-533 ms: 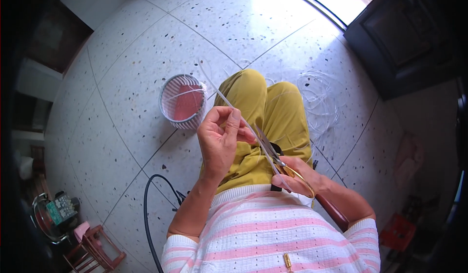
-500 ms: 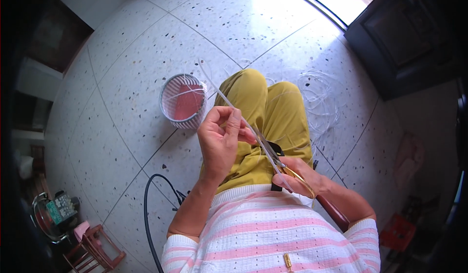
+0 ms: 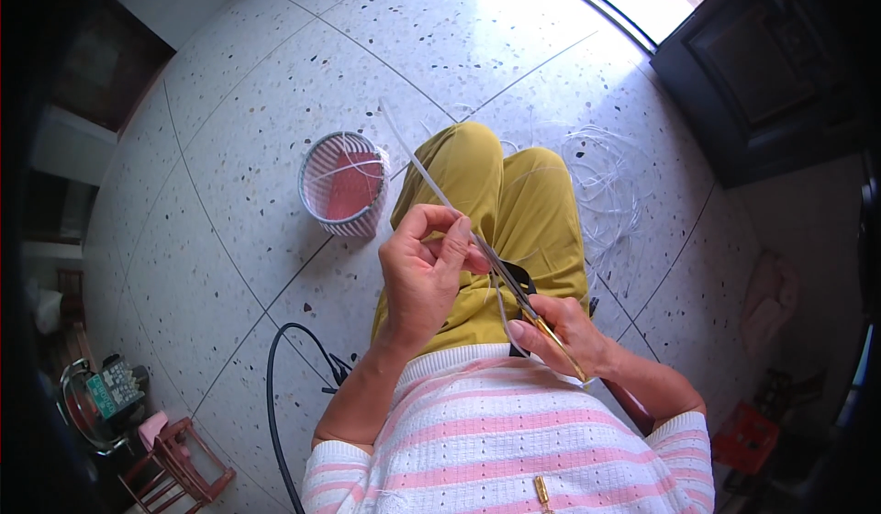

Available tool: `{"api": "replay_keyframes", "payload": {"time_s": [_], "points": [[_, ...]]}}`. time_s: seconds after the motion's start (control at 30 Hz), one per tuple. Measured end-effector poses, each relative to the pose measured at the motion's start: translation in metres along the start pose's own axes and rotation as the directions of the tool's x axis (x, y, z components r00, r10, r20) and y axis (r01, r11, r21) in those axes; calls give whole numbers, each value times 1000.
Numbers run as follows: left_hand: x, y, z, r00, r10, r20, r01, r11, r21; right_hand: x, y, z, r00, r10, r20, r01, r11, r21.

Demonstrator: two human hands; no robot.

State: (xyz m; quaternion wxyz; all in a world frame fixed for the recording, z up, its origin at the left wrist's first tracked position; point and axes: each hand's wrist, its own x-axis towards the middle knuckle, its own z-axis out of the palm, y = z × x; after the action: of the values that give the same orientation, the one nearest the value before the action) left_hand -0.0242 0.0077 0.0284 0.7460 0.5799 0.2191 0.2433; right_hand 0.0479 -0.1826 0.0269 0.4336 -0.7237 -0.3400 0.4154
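My left hand (image 3: 416,275) is closed in a pinch on a thin whitish plastic strip (image 3: 410,154). The strip's long end slants up and left past my knee, toward the basket. In my right hand (image 3: 576,338) is a pair of scissors (image 3: 557,340) with gold handles, seen nearly edge-on. Their blades run along the strip up to my left fingertips; whether they are parted I cannot tell. A short length of strip bows down from my left fingers to my right thumb.
A striped basket (image 3: 365,228) with a reddish inside stands left of my knees, with some strip in it. Loose coils of clear strip (image 3: 606,188) lie on the floor to the right. A black cable (image 3: 273,390) curves at my left; a dark door (image 3: 762,64) stands far right.
The scissors have turned from showing their handle loops to nearly edge-on. My left hand has shifted slightly right, and the short strip end bows out more beside the blades.
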Motion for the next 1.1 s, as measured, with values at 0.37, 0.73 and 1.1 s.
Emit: {"api": "replay_keyframes", "payload": {"time_s": [0.37,0.73,1.1], "points": [[1,2,1,1000,-14,15,14,1000,-12,1,-1,1,995,-54,-81,52,998,-20],[3,6,-2,997,-68,23,70,995,-65,-2,-8,-11,992,6,122,-5,1000,-12],[-4,9,3,1000,-20,18,20,1000,-10,-7,-11,-1,996,88,27,-88,996,2]]}}
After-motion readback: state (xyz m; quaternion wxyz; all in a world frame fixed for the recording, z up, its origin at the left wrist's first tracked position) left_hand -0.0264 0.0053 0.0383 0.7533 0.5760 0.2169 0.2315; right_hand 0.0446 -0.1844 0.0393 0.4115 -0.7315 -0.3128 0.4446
